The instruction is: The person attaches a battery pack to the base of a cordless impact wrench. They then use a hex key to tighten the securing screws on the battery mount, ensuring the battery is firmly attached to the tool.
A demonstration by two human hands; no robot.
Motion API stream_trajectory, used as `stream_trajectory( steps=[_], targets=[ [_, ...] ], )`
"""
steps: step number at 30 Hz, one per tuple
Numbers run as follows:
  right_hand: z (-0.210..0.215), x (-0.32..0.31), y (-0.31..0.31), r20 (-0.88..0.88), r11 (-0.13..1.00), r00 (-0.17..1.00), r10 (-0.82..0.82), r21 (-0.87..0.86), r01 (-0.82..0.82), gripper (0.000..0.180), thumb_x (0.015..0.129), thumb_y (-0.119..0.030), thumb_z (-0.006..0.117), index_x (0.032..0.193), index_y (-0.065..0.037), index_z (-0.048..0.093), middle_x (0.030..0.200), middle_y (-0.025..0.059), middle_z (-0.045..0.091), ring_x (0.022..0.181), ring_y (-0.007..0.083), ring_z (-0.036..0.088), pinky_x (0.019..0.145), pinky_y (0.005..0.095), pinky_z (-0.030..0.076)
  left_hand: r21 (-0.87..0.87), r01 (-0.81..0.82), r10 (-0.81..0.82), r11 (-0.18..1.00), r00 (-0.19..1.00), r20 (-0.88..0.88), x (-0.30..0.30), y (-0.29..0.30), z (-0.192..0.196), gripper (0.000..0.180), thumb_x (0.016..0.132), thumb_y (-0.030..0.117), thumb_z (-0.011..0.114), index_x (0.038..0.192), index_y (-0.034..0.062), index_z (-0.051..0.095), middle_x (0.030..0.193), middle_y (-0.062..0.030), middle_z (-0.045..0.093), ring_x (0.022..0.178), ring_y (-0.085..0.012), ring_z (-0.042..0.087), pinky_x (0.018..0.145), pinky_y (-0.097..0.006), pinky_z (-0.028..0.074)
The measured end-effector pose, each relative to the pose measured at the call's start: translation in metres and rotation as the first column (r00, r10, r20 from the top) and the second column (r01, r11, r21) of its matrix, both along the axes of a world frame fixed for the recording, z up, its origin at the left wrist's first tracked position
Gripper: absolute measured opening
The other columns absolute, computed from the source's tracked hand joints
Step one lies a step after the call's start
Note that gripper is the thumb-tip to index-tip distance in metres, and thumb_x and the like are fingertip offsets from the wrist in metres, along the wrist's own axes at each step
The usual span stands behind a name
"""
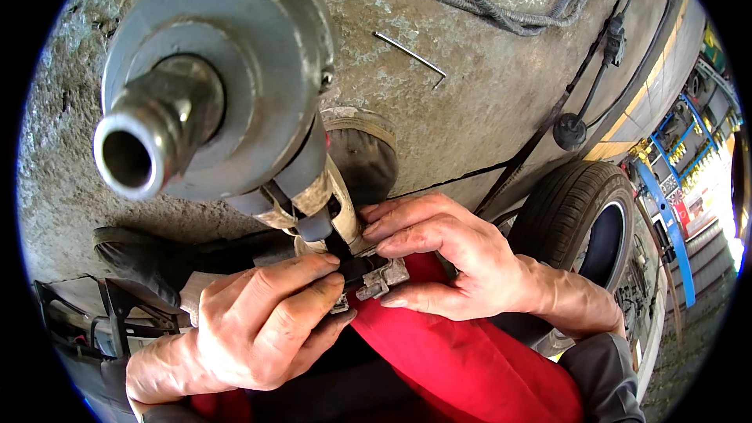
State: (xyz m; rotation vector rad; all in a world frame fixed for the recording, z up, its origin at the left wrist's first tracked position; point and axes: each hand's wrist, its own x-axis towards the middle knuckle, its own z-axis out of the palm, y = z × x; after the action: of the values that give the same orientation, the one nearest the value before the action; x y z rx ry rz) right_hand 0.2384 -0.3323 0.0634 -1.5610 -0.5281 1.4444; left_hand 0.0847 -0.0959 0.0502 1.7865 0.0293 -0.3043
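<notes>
A large grey power tool with a round metal housing (258,55) and a hollow steel nose (129,153) points toward the upper left. Its narrower body runs back to my hands. With thumb and fingertips, my left hand (270,325) pinches a small black part (356,268) at the tool's rear end. My right hand (462,258) has its fingers on the upper side and its thumb below a small worn grey metal piece (384,279) beside the black part. The fingers partly hide how these parts join.
A bent hex key (411,59) lies on the stained concrete floor beyond the tool. Grey hose (509,16) and a black cable (599,82) run at the upper right. A tyre (572,207) stands right of my right hand, and dark shoes (364,160) are close by.
</notes>
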Motion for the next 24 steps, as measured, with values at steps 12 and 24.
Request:
stream_trajectory(
  steps=[12, 24],
  targets=[
    [-0.002, -0.011, -0.004, 0.059, 0.998, 0.997, -0.044, 0.044, 0.042, 0.046, 0.088, -0.013, 0.092, 0.122, 0.0, 0.064, 0.132, 0.019, 0.066, 0.133, 0.0381, 0.065, 0.107, 0.0452, 0.058, -0.013, -0.014, 0.014, 1.0, 1.0, -0.019, 0.0, -0.001, -0.002, 0.045, 0.076, 0.009, 0.093, 0.114, -0.0031, 0.073, 0.108, -0.0184, 0.074, 0.081, -0.0259, 0.079, 0.063, -0.033, 0.066],
    [0.003, 0.032, 0.017, 0.067, 0.956, 0.955, 0.291, -0.055, -0.287, 0.045, 0.083, -0.021, 0.096, 0.118, -0.005, 0.073, 0.123, 0.0129, 0.057, 0.105, 0.0281, 0.067, 0.083, 0.0362, 0.062, -0.02, -0.044, 0.044, 0.999, 0.999, -0.021, 0.001, -0.003, -0.003, 0.04, 0.077, 0.011, 0.092, 0.11, -0.0014, 0.072, 0.108, -0.0152, 0.073, 0.08, -0.0239, 0.078, 0.063, -0.033, 0.066]
  ],
)
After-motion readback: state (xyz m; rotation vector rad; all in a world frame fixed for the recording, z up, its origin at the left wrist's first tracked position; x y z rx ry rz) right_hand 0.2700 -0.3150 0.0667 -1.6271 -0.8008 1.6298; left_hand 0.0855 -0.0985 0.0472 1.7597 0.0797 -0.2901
